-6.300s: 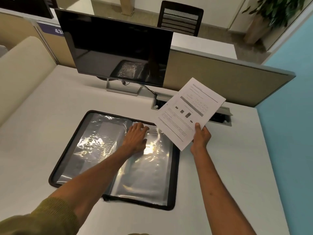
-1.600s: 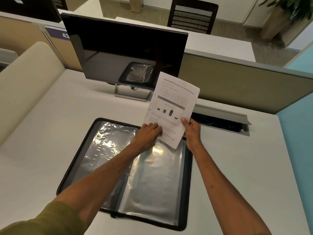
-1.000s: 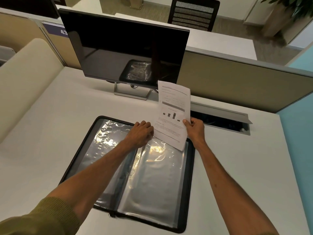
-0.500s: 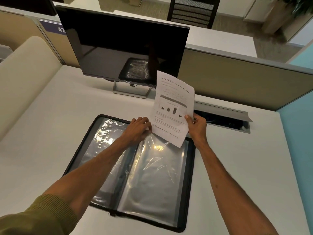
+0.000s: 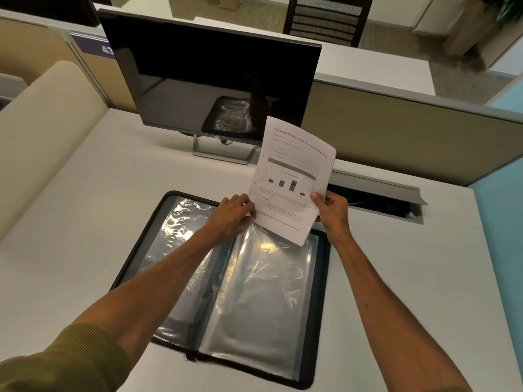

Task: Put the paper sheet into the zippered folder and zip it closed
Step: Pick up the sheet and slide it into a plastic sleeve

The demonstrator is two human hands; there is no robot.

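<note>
The black zippered folder (image 5: 321, 292) lies open flat on the white desk, showing clear plastic sleeves on both halves. A printed paper sheet (image 5: 294, 171) with a table and bar chart stands nearly upright over the top edge of the right-hand sleeve. My right hand (image 5: 331, 210) pinches the sheet's lower right edge, thumb on the front. My left hand (image 5: 233, 215) sits at the sheet's lower left corner, fingers curled on the top edge of the right sleeve. The sheet's bottom corner hangs just above the sleeve's mouth.
A dark monitor (image 5: 212, 77) on a metal stand is right behind the folder. An open cable tray (image 5: 379, 199) is sunk into the desk at the right rear. A beige partition (image 5: 410, 137) runs along the back and a padded divider (image 5: 36, 131) on the left.
The sheet has swung from the right of the folder to upright over the right sleeve's top edge. My left hand moved from flat on the sleeve to its top edge beside the sheet.
</note>
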